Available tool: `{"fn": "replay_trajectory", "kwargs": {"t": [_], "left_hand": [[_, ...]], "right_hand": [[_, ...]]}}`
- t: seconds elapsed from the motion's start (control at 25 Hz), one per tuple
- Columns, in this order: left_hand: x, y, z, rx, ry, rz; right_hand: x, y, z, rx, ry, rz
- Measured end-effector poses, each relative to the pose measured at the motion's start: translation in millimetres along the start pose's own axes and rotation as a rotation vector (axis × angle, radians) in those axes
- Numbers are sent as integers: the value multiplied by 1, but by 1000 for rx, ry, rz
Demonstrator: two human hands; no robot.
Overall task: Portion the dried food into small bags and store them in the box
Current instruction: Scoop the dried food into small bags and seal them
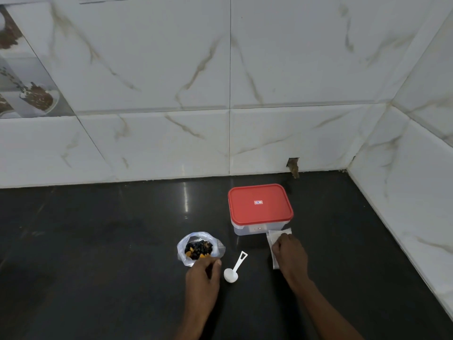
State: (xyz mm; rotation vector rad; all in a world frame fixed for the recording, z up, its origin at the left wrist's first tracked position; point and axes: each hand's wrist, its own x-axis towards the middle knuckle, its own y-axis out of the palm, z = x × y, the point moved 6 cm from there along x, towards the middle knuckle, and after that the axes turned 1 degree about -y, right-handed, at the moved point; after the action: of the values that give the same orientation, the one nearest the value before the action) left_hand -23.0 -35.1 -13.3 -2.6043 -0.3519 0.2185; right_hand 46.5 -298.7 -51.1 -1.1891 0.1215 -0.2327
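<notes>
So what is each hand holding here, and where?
Right hand rests on the small bags; left hand touches the food bag near edge. Neither clearly gripped.

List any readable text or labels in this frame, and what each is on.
No text can be read.
Sticker on the red lid: red and white with a blue mark, too small to read.
Label on the box front wall, under the lid: too blurred to read.
Scoop, food bag, small bags: no print visible.

There is one box (260, 209) with one red lid (259, 203), one open food bag (199, 249), one scoop (234, 268), some small bags (275, 244), and two hands.
</notes>
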Motion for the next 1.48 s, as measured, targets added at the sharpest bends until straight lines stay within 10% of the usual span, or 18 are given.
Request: {"fn": "replay_trajectory", "kwargs": {"t": [0.28, 0.52, 0.72, 1.08, 1.32, 1.48], "left_hand": [[20, 47, -36, -529, -284, 317], [46, 50, -57, -448, -368, 495], [46, 39, -53, -391, -366, 533], [39, 32, -56, -203, -204, 278], [38, 27, -84, 241, 55, 218], [43, 17, -77, 105, 229, 460]], "right_hand": [[-49, -42, 38, 303, -619, -290], [-65, -9, 62, 259, -825, -216], [-62, -6, 71, 264, -812, -114], [-40, -24, 79, 781, 40, 185], [-28, -56, 108, 100, -223, 191], [-18, -72, 113, 216, -242, 174]]}}
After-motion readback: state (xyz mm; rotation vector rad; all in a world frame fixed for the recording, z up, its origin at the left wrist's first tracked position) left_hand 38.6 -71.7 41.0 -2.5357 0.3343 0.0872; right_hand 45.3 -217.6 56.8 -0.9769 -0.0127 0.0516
